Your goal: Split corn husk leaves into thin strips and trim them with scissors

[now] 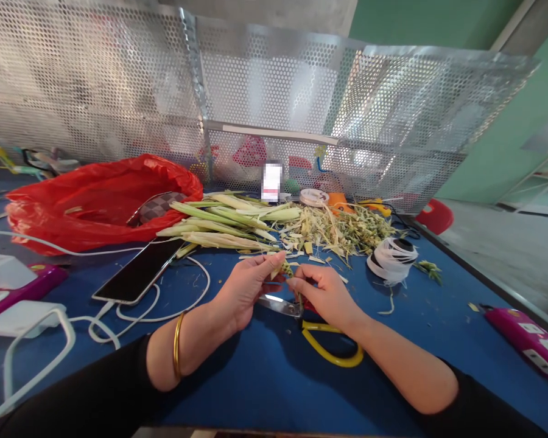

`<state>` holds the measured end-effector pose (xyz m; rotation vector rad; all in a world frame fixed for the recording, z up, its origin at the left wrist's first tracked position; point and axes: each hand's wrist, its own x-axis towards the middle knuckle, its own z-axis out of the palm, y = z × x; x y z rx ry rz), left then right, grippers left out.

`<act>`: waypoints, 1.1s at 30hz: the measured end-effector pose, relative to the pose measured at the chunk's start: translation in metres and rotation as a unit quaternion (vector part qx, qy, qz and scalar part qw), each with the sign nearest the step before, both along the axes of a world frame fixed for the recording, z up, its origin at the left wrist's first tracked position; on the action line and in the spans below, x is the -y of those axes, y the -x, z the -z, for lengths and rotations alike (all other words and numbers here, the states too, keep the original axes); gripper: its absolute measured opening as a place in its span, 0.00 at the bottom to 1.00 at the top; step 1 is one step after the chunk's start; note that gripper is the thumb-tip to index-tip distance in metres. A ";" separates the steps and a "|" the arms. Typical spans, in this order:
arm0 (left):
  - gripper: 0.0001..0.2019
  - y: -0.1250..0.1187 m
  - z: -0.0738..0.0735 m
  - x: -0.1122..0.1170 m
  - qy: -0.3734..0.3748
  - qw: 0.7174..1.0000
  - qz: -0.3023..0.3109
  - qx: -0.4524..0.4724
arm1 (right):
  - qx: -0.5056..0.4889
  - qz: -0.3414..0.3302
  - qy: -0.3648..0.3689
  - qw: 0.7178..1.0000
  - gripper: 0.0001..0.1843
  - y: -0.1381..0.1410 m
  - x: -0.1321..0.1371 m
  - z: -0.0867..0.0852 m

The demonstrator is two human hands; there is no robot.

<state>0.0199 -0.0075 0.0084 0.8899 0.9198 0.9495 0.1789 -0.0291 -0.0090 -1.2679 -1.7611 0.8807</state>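
Observation:
My left hand (251,287) pinches a small plaited piece of green leaf strips (287,267) between thumb and fingers. From the other side, my right hand (326,295) grips the lower end of the same piece, its fingertips close together. Beneath my hands lies a pair of scissors (332,360) with yellow handles; the metal blades point left and are partly hidden. Long pale green leaves (228,220) are heaped just beyond my hands. To their right is a pile of leaf scraps (308,228) beside several small green plaited pieces (368,230).
A spool of white thread (391,261) stands at right, its loose end on the blue table (256,389). Left are a phone (141,271) with a white cable, a red plastic bag (95,204) and white chargers (22,317). A purple power strip (525,340) lies far right. Perforated metal panels (265,79) rise behind.

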 end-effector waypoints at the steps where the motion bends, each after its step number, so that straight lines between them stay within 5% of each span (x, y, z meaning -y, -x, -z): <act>1: 0.17 0.000 0.000 0.000 -0.013 1.000 0.010 -0.017 | -0.002 0.002 0.001 1.000 0.16 -0.001 0.000 0.000; 5: 0.14 -0.002 0.003 0.000 -0.030 0.996 0.017 -0.085 | 0.006 0.002 -0.001 1.000 0.17 -0.002 0.001 -0.002; 14: 0.17 0.001 0.006 -0.002 -0.001 0.998 0.015 -0.056 | 0.034 0.048 -0.035 0.998 0.14 0.004 0.007 -0.007; 22: 0.18 0.001 0.001 -0.003 -0.046 0.998 -0.006 -0.034 | -0.034 0.038 0.025 0.998 0.14 0.000 0.003 -0.008; 28: 0.14 0.001 0.003 -0.005 -0.052 0.997 -0.023 -0.055 | -0.008 0.088 -0.047 0.995 0.12 0.000 0.003 -0.006; 30: 0.12 0.002 0.003 -0.006 -0.055 0.997 -0.040 -0.047 | -0.114 0.063 0.040 0.991 0.12 -0.001 0.002 -0.005; 33: 0.11 0.004 0.001 -0.008 -0.126 0.989 -0.058 -0.050 | -0.312 -0.016 0.233 0.921 0.13 -0.003 0.000 -0.006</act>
